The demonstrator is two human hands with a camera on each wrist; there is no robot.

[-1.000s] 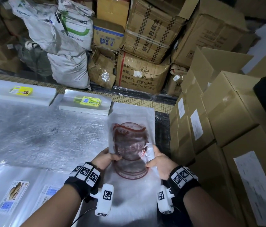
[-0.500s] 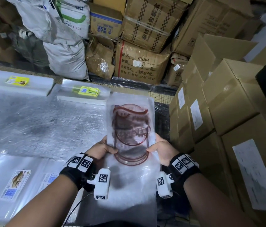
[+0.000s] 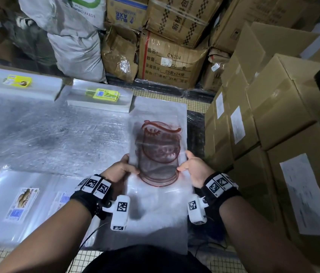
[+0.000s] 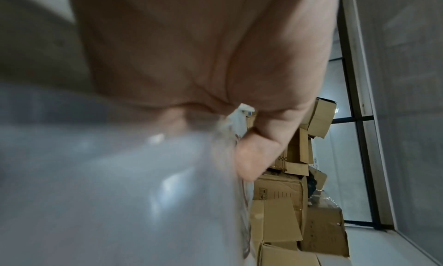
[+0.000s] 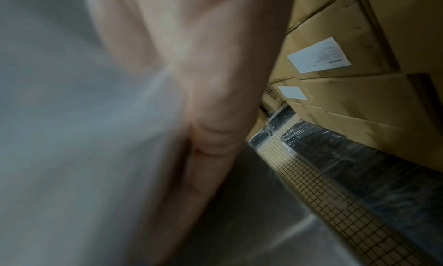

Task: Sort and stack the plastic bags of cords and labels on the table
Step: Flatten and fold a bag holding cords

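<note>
A clear plastic bag of coiled dark red cord [image 3: 158, 148] is held up over the table's right end. My left hand [image 3: 122, 167] grips its left edge and my right hand [image 3: 191, 166] grips its right edge, thumbs on top. The bag [image 4: 143, 175] fills the left wrist view as a blurred sheet under my thumb, and the bag [image 5: 72, 137] looks the same in the right wrist view. Below it lies a pile of similar frosted bags [image 3: 155, 219]. Two stacks with yellow labels [image 3: 105, 94] [image 3: 17, 80] sit at the table's far side.
Flat clear bags with printed labels [image 3: 23, 201] lie at the near left. The foil-covered table [image 3: 47, 138] stretches left. Cardboard boxes [image 3: 273, 115] wall the right side, and more boxes [image 3: 167, 62] and white sacks [image 3: 76, 46] stand behind the table.
Both hands have lifted the bag of red cord up and away from me, so more of the coil shows above my thumbs. The camera has tilted down a little.
</note>
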